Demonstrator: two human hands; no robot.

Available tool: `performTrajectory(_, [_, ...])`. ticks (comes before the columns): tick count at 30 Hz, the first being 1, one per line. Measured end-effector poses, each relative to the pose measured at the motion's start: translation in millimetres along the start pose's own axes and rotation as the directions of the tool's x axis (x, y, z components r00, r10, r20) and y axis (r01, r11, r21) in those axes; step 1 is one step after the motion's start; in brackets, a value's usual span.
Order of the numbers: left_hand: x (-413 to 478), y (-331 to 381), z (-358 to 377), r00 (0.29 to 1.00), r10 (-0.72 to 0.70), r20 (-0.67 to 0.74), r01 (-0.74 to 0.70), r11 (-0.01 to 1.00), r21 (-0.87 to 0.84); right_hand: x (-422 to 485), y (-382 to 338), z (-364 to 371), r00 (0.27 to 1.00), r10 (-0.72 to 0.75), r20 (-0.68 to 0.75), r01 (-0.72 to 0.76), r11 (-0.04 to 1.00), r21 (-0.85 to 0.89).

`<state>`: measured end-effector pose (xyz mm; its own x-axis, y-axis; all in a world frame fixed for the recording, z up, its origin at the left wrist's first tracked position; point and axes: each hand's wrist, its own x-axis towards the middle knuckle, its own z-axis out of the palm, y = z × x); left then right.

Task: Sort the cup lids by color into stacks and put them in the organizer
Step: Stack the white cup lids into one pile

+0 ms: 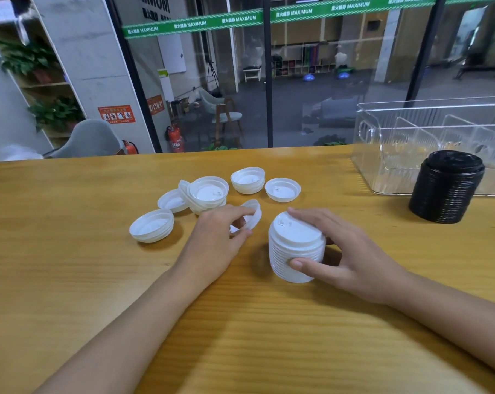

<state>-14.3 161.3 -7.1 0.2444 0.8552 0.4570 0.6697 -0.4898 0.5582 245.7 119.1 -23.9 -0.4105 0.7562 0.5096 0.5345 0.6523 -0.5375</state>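
Two hands work close together at the near middle of the wooden table [70, 280]. The right hand [348, 251] is wrapped round the white stack [296, 245], thumb on its near side and fingers over the far rim. The left hand [218, 237] pinches a white lid [247, 217] held on edge just left of that stack; whether it is one lid or two nested I cannot tell. The step in hand is, by my judgement, adding this lid to the stack. To do it well, turn it dome-up like the top lid, bring it level over the stack and press evenly. The right fingers should slide off the rim so they do not block it, while the thumb braces the tall column against tipping. Beyond the hands, loose white lids [152, 228] lie rim-up in a scatter, some nested in small piles, so each will need flipping first. Far right, the black stack [446, 187] stands just in front of the clear organizer [382, 155], whose dividers show through its wall. That stack covers part of the near wall, so the white one is best carried in from above or from the left.
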Motion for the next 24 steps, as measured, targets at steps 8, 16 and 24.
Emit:
performTrajectory(8, [-2,23,-3,0.984,-0.126,-0.125,0.076,0.936,-0.344,0,-3,0,0.999,0.014,-0.048,-0.012,0.999,0.049])
performTrajectory(16, [-1,40,-13,0.963,-0.268,-0.03,0.137,0.582,-0.802,-1,-3,1,0.998,0.047,-0.048,-0.045,0.998,0.046])
performTrajectory(24, [-4,41,-10,0.97,-0.108,0.22,0.245,0.45,-0.859,0,-3,1,0.999,0.052,-0.016,-0.051,0.995,0.081])
